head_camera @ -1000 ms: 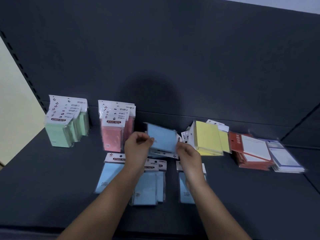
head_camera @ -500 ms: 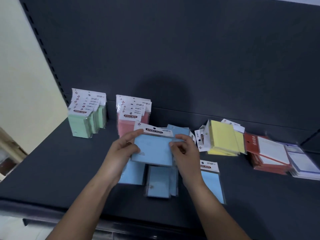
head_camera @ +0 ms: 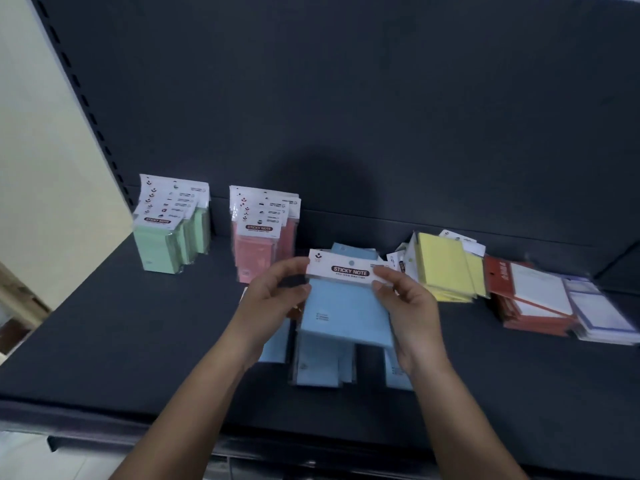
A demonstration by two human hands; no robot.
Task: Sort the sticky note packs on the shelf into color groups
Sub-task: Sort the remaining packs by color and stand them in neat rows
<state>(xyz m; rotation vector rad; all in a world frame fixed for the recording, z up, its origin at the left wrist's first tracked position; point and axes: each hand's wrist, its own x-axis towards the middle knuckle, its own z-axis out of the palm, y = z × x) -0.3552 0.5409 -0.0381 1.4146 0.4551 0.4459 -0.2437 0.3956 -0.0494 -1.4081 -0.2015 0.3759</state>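
Observation:
A blue sticky note pack (head_camera: 346,313) with a white "STICKY NOTE" header is lifted above the shelf. My left hand (head_camera: 273,296) grips its left edge and my right hand (head_camera: 405,303) pinches its right edge near the header. More blue packs (head_camera: 322,362) lie flat on the shelf beneath, partly hidden by my hands. Another blue pack (head_camera: 353,252) shows behind the held one. A row of green packs (head_camera: 166,237) stands upright at back left. Pink packs (head_camera: 259,237) stand beside them. Yellow packs (head_camera: 446,265) lean at the right.
The dark shelf (head_camera: 121,341) has a dark back panel (head_camera: 346,98). Red-and-white notepads (head_camera: 533,299) and blue-bordered pads (head_camera: 602,313) are stacked at far right. A cream wall (head_camera: 41,168) borders the left. The shelf's front edge runs along the bottom.
Both hands raised the blue pack off the pile and turned it upright, so its header now faces me. The view shifted slightly closer.

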